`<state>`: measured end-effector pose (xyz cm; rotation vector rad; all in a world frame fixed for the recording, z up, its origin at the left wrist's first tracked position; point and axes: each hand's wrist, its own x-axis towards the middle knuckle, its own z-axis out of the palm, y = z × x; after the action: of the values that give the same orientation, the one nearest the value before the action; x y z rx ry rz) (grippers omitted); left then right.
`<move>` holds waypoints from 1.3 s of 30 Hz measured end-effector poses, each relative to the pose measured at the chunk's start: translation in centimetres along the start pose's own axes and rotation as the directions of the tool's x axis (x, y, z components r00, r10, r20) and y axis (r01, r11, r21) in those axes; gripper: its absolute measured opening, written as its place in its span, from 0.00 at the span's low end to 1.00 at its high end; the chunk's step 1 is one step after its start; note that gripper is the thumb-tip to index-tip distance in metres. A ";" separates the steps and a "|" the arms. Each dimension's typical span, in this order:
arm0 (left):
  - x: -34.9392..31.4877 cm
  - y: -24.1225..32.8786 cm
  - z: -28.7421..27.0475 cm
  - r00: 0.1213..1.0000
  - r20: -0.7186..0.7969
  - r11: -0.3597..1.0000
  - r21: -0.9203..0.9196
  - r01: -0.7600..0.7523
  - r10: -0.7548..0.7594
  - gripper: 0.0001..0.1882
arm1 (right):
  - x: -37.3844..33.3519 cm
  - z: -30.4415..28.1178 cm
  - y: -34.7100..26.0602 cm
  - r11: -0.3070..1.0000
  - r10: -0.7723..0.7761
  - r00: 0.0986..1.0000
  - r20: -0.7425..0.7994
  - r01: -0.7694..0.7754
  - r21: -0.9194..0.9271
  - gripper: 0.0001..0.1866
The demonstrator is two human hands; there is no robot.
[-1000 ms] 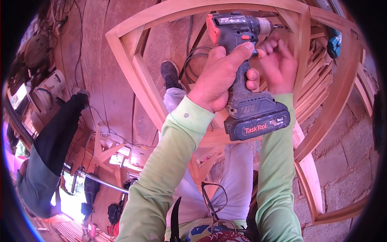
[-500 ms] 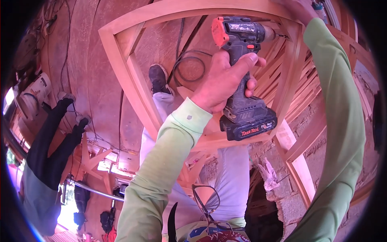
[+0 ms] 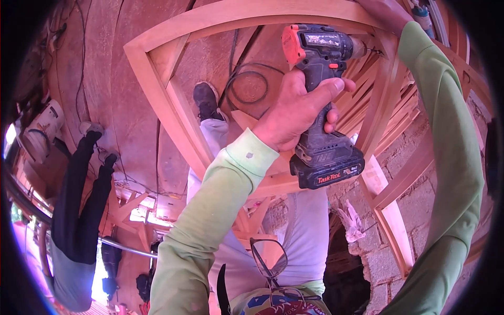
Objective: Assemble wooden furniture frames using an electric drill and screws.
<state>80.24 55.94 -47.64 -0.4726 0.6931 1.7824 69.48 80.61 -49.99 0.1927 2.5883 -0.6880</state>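
Observation:
My left hand is wrapped round the handle of a black and red cordless drill. The drill lies sideways in the view, its chuck and thin bit pointing right. The bit's tip meets the inner upper right corner of a curved wooden frame; how deep it sits I cannot tell. At that same corner, my right hand lies against the outer side of the frame's far rail. Its fingers are mostly hidden past the picture's upper edge. The frame's near rail passes behind the drill's battery, above my legs.
Several wooden strips lie beyond the frame at right, beside a rough block wall. A black cable loops on the floor near my shoe. Another person's dark-trousered legs are at left. Eyeglasses hang at my chest.
The drill appears slightly farther right and lower in the view, still in my left hand with its bit at the corner. The other person's body has shifted a little to the right.

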 end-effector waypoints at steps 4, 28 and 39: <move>0.3 -0.5 0.6 1.000 -0.010 1.000 -0.031 0.002 -0.002 0.16 | 0.2 -0.7 0.3 0.998 0.018 0.999 0.044 -0.015 -0.057 0.13; 0.3 -2.4 0.0 0.999 0.016 0.995 -0.097 -0.036 0.038 0.14 | -0.2 -0.4 -0.9 0.999 0.027 0.998 0.065 -0.029 0.037 0.13; 0.4 -1.6 -0.7 0.999 0.039 0.993 -0.113 0.024 -0.019 0.17 | 0.0 -0.6 -0.4 0.997 0.078 0.990 0.121 -0.079 0.003 0.16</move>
<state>81.67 56.13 -48.75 -0.5195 0.5609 1.8122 69.13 80.60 -49.38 0.2468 2.4496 -0.6603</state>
